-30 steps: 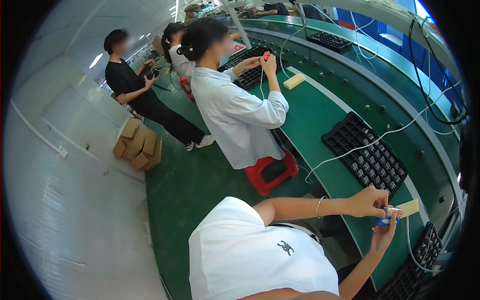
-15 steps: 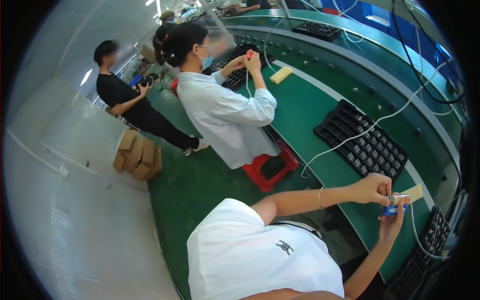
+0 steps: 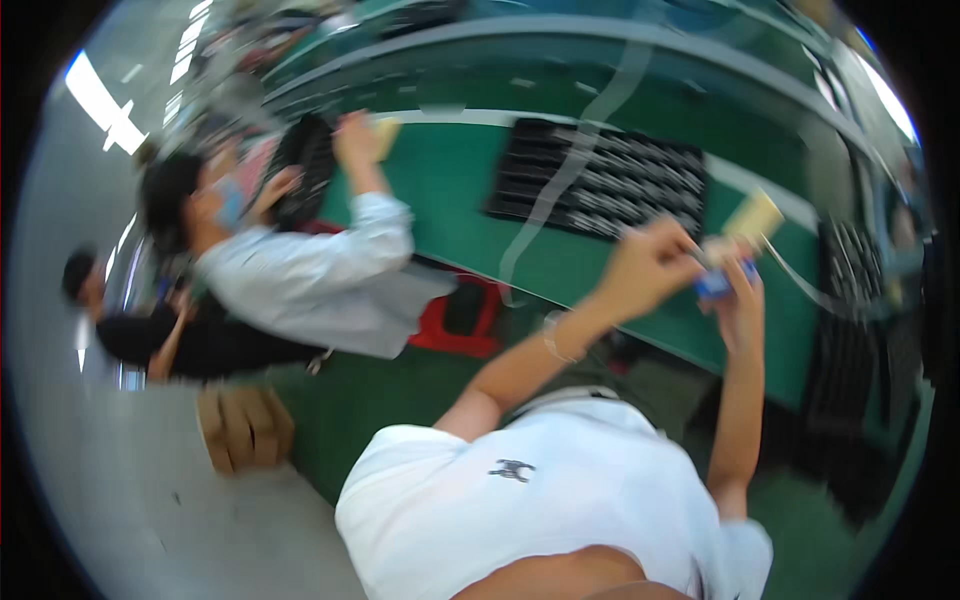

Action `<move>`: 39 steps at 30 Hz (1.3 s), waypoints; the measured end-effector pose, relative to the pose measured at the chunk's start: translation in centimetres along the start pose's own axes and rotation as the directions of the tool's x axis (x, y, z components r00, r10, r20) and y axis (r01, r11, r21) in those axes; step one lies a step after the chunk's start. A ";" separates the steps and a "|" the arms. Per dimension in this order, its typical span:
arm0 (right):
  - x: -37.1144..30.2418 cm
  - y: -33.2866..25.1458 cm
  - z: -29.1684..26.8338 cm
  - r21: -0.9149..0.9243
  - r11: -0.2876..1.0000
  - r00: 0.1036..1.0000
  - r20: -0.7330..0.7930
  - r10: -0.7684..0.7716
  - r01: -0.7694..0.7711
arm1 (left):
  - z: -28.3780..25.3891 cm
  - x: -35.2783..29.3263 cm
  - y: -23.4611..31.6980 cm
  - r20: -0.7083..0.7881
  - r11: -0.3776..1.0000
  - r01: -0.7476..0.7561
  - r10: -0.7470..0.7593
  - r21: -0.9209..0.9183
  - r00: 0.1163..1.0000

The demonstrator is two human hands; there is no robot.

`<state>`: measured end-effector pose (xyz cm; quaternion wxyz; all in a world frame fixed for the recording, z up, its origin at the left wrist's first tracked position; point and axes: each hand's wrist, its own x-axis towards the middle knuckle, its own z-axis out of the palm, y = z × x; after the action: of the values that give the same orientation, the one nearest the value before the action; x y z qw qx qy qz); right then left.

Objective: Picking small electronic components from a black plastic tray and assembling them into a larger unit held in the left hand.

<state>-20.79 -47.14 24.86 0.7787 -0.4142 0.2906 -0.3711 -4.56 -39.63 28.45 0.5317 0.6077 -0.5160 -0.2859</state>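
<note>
My right hand (image 3: 740, 318) is closed around a small blue block-shaped device (image 3: 713, 284) with a pale upper part, held above the green bench. A white cable (image 3: 800, 287) hangs by it. My left hand (image 3: 648, 268) is just left of the device, thumb and fingertips pinched together. Blur hides whatever may be between those fingertips. A black compartment tray (image 3: 600, 180) with rows of small metallic parts lies beyond my left hand. Behind the device is a pale yellow block (image 3: 752, 220).
More black trays (image 3: 850, 270) stand at the right. A co-worker in a pale shirt (image 3: 310, 270) works at the bench on the left, near a red stool (image 3: 455, 335). Another person in black (image 3: 150, 330) is farther left. Cardboard boxes (image 3: 245, 425) stand on the floor. A conveyor (image 3: 480, 90) runs behind the bench.
My view has swung to the right and blurred, so the scene sits farther left. My left fingertips have drawn slightly away from the blue device, which stays in my right hand.
</note>
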 end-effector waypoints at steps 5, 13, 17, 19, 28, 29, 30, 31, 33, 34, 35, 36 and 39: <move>0.0 -0.4 -0.4 -0.012 1.000 0.999 0.042 -0.023 0.024 | 0.4 0.0 -1.3 0.012 0.995 -0.018 0.019 -0.096 1.000; -2.2 0.0 -0.8 -0.030 0.999 0.998 -0.035 -0.043 0.042 | 1.6 -1.5 -2.3 0.053 0.989 0.033 -0.026 -0.147 0.998; -2.6 -0.4 -0.8 -0.092 0.996 1.000 -0.006 0.000 -0.001 | 1.3 -2.1 -3.0 0.080 0.973 0.047 -0.029 -0.226 0.996; -2.8 -0.1 -0.9 -0.075 0.997 0.999 0.016 0.031 -0.030 | 0.9 -2.2 -2.6 0.117 0.988 0.064 -0.048 -0.138 0.992; -3.4 1.5 -0.6 -0.014 0.987 0.979 0.120 0.162 -0.162 | 0.2 -3.3 -3.9 0.321 0.867 0.278 -0.147 -0.413 0.936; -3.6 1.7 -1.0 -0.027 0.988 0.985 0.082 0.153 -0.151 | 0.7 -3.3 -4.2 0.394 0.788 0.363 -0.167 -0.497 0.904; -3.7 1.7 -1.4 -0.059 0.984 0.981 0.087 0.172 -0.167 | 0.7 -3.2 -4.5 0.403 0.795 0.376 -0.183 -0.476 0.897; -3.6 1.9 -1.5 -0.060 0.983 0.978 0.107 0.180 -0.174 | 0.3 -3.4 -4.8 0.385 0.799 0.370 -0.190 -0.474 0.903; -3.2 2.1 -1.9 -0.148 0.981 0.985 0.096 0.144 -0.129 | -0.3 -3.3 -5.0 0.407 0.902 0.310 -0.173 -0.299 0.897; -2.7 2.0 -2.0 -0.155 0.985 0.995 0.063 0.079 -0.069 | -1.1 -3.3 -5.1 0.354 0.930 0.266 -0.168 -0.252 0.920; -2.0 1.4 -2.7 -0.167 0.984 0.996 0.051 0.078 -0.069 | -1.8 -3.0 -4.9 0.252 0.963 0.211 -0.164 -0.171 0.954; -1.0 0.5 -3.6 -0.251 0.967 0.995 -0.078 -0.070 0.048 | -2.8 -2.7 -5.1 0.047 0.999 0.028 -0.029 0.031 0.998; 2.5 -2.1 -7.3 -0.580 0.737 0.815 -0.203 -0.543 0.347 | -7.4 -1.6 -6.3 -0.242 0.797 0.034 0.142 0.603 0.960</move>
<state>-25.64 -53.12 22.74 0.4571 -0.5907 0.4064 -0.5263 3.62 -36.15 24.18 0.3856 0.7633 -0.5183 -0.0051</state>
